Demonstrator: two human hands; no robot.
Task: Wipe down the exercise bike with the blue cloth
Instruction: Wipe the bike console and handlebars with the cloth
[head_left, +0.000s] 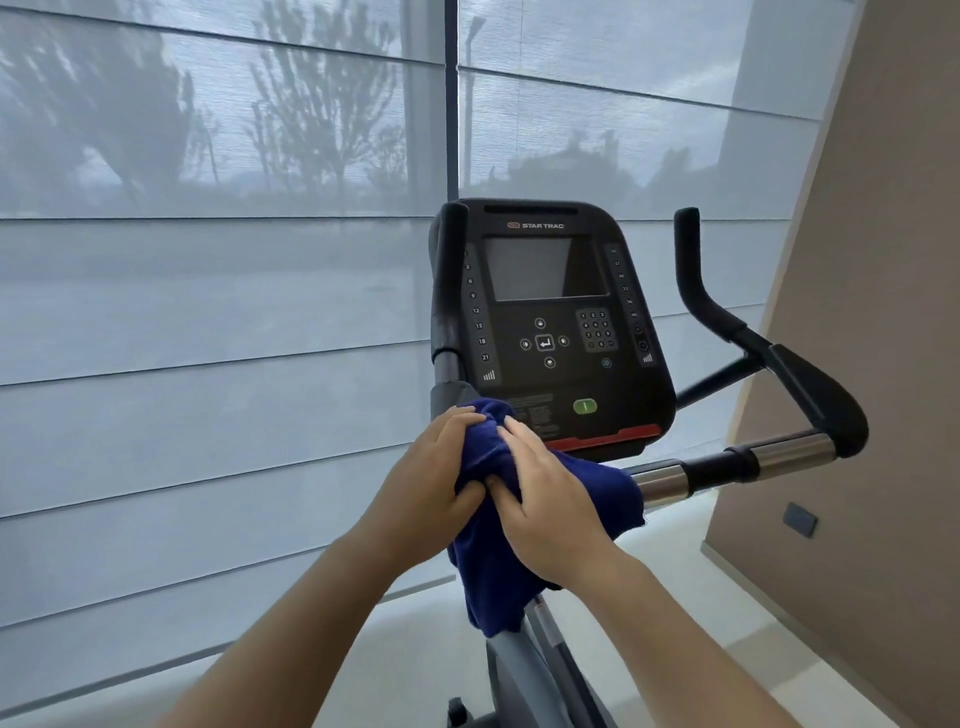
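Observation:
A black exercise bike console (550, 322) with a grey screen and keypad stands in the middle of the head view. The dark blue cloth (488, 577) is bunched just below the console's lower left corner, over the left handlebar, and hangs down over the bike's post. My left hand (431, 483) grips the cloth from the left. My right hand (550, 499) presses on it from the right, fingers touching the left hand. The right handlebar (727, 462), chrome and black, runs out to the right and curves up.
A wide window with translucent grey blinds (208, 312) fills the background right behind the bike. A beige wall (857, 415) with a dark socket stands close on the right. Pale floor (415, 639) shows below, with the bike's grey post (524, 670) running down.

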